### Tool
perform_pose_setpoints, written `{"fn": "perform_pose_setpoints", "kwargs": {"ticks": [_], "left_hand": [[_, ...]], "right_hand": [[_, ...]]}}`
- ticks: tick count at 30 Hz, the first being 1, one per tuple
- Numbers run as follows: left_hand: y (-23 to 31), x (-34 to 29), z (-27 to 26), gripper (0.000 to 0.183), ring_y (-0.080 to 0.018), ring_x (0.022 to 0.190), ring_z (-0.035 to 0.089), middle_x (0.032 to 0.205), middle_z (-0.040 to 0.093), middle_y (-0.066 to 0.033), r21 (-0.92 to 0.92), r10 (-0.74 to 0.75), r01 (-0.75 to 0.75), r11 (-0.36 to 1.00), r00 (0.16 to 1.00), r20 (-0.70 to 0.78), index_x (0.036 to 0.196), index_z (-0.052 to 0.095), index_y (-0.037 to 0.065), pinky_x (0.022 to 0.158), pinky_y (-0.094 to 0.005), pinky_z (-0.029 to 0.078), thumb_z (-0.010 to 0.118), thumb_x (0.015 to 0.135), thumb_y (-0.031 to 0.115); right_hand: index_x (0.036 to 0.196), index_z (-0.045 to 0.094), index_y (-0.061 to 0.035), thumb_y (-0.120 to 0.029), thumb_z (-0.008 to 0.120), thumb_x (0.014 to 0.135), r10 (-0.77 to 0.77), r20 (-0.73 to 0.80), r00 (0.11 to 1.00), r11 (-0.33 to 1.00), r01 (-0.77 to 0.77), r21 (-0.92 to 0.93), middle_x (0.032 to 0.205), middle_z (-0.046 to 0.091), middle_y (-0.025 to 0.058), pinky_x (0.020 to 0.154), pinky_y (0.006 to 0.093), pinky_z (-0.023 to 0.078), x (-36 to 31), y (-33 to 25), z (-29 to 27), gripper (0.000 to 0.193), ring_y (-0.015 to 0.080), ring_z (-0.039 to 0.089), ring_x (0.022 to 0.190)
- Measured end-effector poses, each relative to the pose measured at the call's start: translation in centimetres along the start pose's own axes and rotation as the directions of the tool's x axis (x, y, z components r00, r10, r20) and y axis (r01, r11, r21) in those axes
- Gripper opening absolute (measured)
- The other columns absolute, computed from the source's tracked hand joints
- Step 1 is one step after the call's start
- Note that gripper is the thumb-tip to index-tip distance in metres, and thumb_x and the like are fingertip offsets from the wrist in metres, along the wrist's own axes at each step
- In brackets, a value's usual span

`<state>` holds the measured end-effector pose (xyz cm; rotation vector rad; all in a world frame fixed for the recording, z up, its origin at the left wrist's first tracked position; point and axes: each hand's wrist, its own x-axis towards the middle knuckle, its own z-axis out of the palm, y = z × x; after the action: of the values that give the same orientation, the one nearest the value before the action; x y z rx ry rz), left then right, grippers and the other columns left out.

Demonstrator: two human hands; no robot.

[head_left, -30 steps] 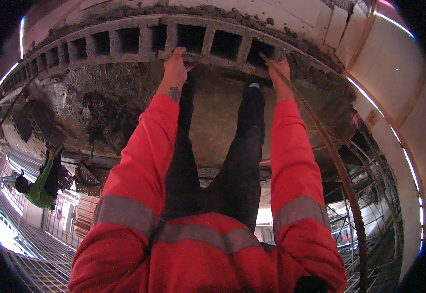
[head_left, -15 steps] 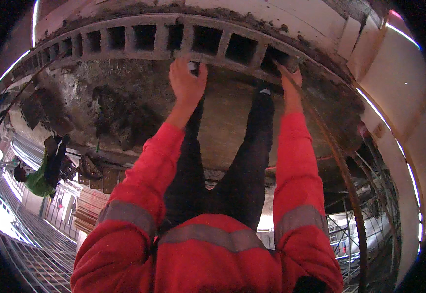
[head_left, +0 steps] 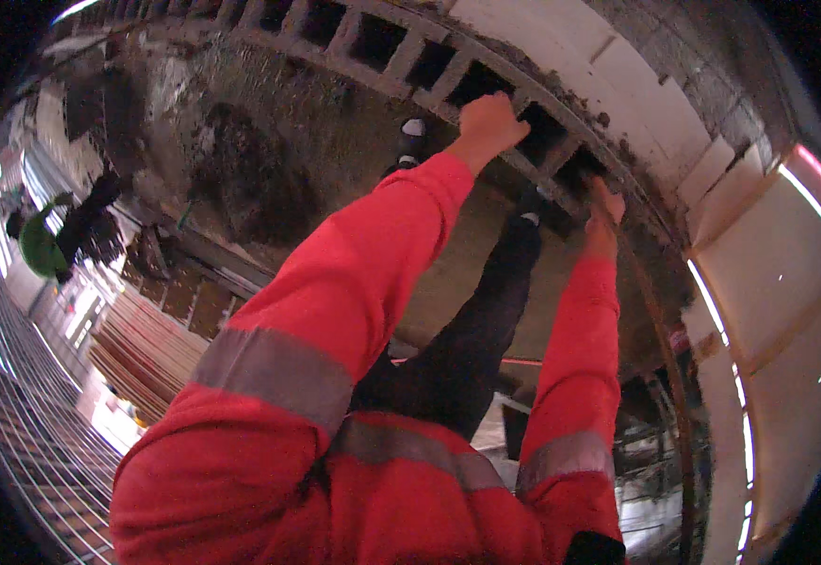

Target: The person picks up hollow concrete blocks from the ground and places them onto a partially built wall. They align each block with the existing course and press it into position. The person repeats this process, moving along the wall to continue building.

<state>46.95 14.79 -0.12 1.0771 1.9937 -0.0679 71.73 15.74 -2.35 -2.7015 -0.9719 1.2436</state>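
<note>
1. Along the rim from 11 to 2 o'clock curves a row of grey hollow concrete blocks (head_left: 406,55), their square dark openings facing up toward the wearer.
2. At 1 o'clock, the bare left hand (head_left: 492,122) lies on the row's near edge, back uppermost and thumb spread; the webs between openings probably offer an edge to hook. Its fingertips are hidden, so I cannot tell how firmly they close.
3. At 2 o'clock, the bare right hand (head_left: 606,202) meets the row by its last clear opening, well apart from the other. A spread like that would steady a heavy piece, I'd judge. Blur hides whether it grips anything.
4. From there toward 5 o'clock runs a long rusty-brown rod (head_left: 683,424); I cannot tell whether that hand holds it.
5. Underfoot, the brown, damp-looking floor (head_left: 438,292) carries dark, lumpy mud (head_left: 231,179) at 10 o'clock.
6. Beyond the row, at 1 to 2 o'clock, lies a pale flat slab (head_left: 608,94); cream wall panels (head_left: 778,245) stand at 3, edged with bright light.
7. At 9 o'clock I see a co-worker in green (head_left: 43,250), with stacked brown boards (head_left: 142,348) and grey metal mesh (head_left: 24,452) around 8.
</note>
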Motion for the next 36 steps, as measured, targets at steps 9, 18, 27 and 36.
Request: {"fn": "perform_pose_setpoints", "kwargs": {"ticks": [9, 18, 27, 36], "left_hand": [[0.2, 1.9, 1.3, 0.024, -0.0385, 0.083, 0.063, 0.085, 0.064, -0.0251, -0.108, 0.013, -0.022, 0.994, 0.996, -0.089, 0.075, 0.066, -0.005, 0.074, -0.0435, 0.052, 0.06, 0.065, 0.016], [0.6, 1.1, 1.9, 0.027, -0.0404, 0.081, 0.063, 0.08, 0.063, -0.0266, -0.074, 0.131, -0.137, 0.988, 0.988, -0.084, 0.074, 0.064, -0.007, 0.074, -0.0447, 0.052, 0.064, 0.063, 0.018], [1.0, 0.2, 1.6, 0.017, -0.0379, 0.076, 0.064, 0.075, 0.063, -0.0241, -0.004, 0.126, -0.127, 0.992, 0.984, -0.123, 0.069, 0.064, -0.005, 0.071, -0.0414, 0.053, 0.06, 0.061, 0.009], [0.7, 0.9, 2.1, 0.022, -0.0375, 0.077, 0.064, 0.078, 0.064, -0.0242, 0.022, 0.144, -0.143, 0.99, 0.983, -0.111, 0.072, 0.064, -0.005, 0.07, -0.0412, 0.053, 0.062, 0.062, 0.014]], "right_hand": [[0.089, 0.06, 0.0029, -0.015, 0.07, 0.072, -0.028, 0.113, 0.993, 0.942, -0.012, 0.336, 0.082, 0.062, 0.008, 0.06, 0.0334, 0.044, 1.5, 1.7, 0.2, 0.027, 0.0189, 0.055, 0.069], [0.082, 0.058, 0.0102, -0.013, 0.071, 0.07, -0.168, 0.042, 0.985, 0.981, 0.163, 0.11, 0.077, 0.062, 0.013, 0.063, 0.0333, 0.045, 6.2, 6.8, -0.5, 0.029, 0.0196, 0.057, 0.068], [0.08, 0.053, 0.0109, -0.02, 0.074, 0.069, -0.297, 0.133, 0.946, 0.917, 0.244, 0.316, 0.069, 0.052, 0.0068, 0.052, 0.0329, 0.04, -0.2, 2.6, -2.3, 0.039, 0.0153, 0.046, 0.059], [0.09, 0.063, -0.0021, -0.017, 0.065, 0.073, -0.54, 0.247, 0.804, 0.797, 0.583, -0.156, 0.075, 0.063, 0.0098, 0.058, 0.0328, 0.045, 7.9, 8.7, 0.5, 0.023, 0.0182, 0.058, 0.063]]}}
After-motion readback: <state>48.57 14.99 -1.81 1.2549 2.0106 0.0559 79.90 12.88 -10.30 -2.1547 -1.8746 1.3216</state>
